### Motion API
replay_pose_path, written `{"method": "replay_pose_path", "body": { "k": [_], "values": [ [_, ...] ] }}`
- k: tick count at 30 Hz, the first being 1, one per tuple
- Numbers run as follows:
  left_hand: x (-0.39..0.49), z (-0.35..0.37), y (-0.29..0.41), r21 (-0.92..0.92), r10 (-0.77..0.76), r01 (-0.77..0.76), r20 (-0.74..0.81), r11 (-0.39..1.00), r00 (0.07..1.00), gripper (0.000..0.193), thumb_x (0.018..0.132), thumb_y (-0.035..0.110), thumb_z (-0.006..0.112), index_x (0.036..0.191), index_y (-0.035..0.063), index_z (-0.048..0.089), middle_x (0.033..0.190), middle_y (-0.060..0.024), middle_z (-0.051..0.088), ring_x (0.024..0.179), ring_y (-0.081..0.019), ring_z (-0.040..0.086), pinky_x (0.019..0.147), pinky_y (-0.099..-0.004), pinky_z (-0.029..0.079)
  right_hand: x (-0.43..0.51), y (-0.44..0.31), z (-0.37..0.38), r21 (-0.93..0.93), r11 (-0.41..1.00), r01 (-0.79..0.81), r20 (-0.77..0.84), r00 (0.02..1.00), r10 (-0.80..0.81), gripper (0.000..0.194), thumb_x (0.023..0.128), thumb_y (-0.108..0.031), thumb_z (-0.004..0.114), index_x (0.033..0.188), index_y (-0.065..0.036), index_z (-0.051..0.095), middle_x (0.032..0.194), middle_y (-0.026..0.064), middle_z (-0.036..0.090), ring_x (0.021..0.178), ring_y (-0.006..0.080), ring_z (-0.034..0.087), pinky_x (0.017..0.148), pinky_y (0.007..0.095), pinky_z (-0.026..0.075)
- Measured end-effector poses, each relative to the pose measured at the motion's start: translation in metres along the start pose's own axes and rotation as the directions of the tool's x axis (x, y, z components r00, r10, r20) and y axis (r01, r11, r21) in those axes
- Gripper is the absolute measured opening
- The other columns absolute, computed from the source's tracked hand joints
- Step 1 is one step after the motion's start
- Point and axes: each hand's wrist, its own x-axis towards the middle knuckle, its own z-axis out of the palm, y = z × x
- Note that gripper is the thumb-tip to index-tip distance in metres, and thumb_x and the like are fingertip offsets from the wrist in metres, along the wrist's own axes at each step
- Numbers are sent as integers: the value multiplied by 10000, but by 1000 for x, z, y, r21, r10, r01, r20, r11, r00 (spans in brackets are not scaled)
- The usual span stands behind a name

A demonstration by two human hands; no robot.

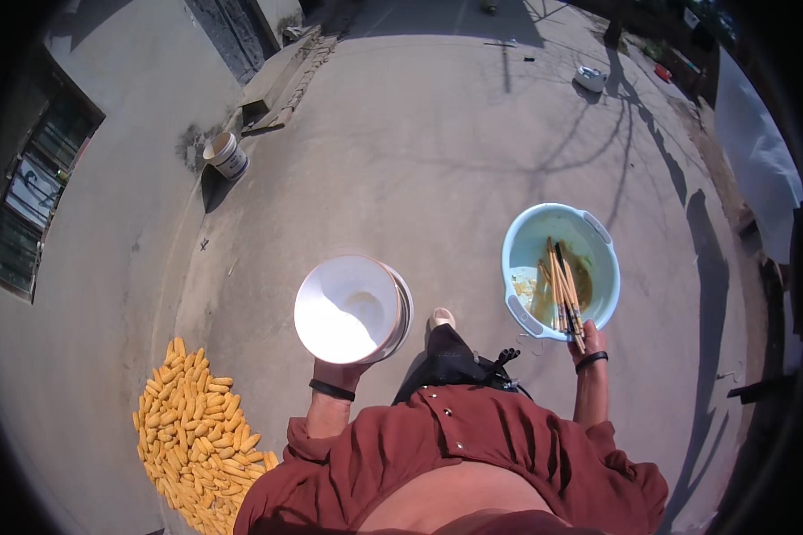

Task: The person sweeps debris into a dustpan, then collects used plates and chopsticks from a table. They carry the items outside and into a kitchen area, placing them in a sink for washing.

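Observation:
My left hand (342, 373) holds a white round bowl or pot (331, 287) from beneath, and its fingers are hidden behind it. Its inside shows only a faint round mark on the bottom; another rim shows behind its right side, so there may be several nested pieces. My right hand (593, 339) grips the near rim of a light blue plastic basin (510, 267) with grey handle grips. Wooden chopsticks (560, 284) lean in the basin, their near ends over the rim by my fingers. Murky brownish liquid (581, 274) and pale food scraps (524, 284) lie inside it.
Corn cobs (194, 428) are heaped on the concrete ground at left. A white plastic bucket (227, 157) stands by the house wall, below a stone step (278, 73). A white container (590, 79) sits farther off at right. One shoe (442, 316) shows ahead of me.

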Motion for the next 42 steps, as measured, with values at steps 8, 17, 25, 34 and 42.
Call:
{"method": "replay_pose_path", "body": {
  "k": [8, 17, 25, 34, 42],
  "values": [
    [264, -45, 45, -921, -596, 227, -7, 317, 803, 450, 813, 370, 511, 1190, 144, 415, 1174, -106, 458, 1047, -300, 472, 771, -502, 476, 190, -97, 329, -132, 989, -71, 167, 982, 93, 143, 718, -149, 482, 772, -16, 479, 635, 71, 517, 476, 182, 511, 410, 302, 447],
    [577, -106, -54, -965, -806, 147, -92, 216, 584, 436, 792, 282, 512, 1174, 92, 422, 1170, -133, 464, 1025, -322, 490, 805, -503, 456, 400, -186, 614, -129, 992, -10, 438, 897, 66, 108, 727, -137, 481, 756, -33, 488, 583, 46, 500, 417, 167, 473, 334, 282, 387],
    [900, -104, -28, -965, -636, 113, -66, 237, 769, 422, 814, 283, 503, 1173, 86, 401, 1157, -152, 454, 991, -318, 508, 761, -492, 492, 562, -256, 699, -107, 994, -12, 167, 986, 30, 125, 727, -153, 471, 660, -47, 460, 528, 26, 439, 388, 150, 428, 322, 261, 348],
    [1256, -91, -60, -929, -621, 218, -16, 299, 783, 491, 764, 284, 557, 1199, 126, 394, 1161, -145, 464, 1017, -349, 498, 762, -518, 488, 864, -322, 952, 8, 998, -67, 134, 989, 66, 122, 714, -125, 478, 775, -19, 474, 586, 55, 482, 439, 188, 492, 357, 309, 418],
    [1532, -161, -100, -948, -797, 139, -155, 286, 584, 389, 840, 256, 468, 1183, 80, 411, 1158, -133, 476, 1024, -314, 503, 809, -491, 466, 1055, -426, 1319, -160, 972, -170, 301, 930, 212, 108, 733, -136, 497, 719, -37, 456, 593, 49, 466, 464, 165, 459, 396, 282, 402]
  ]
}}
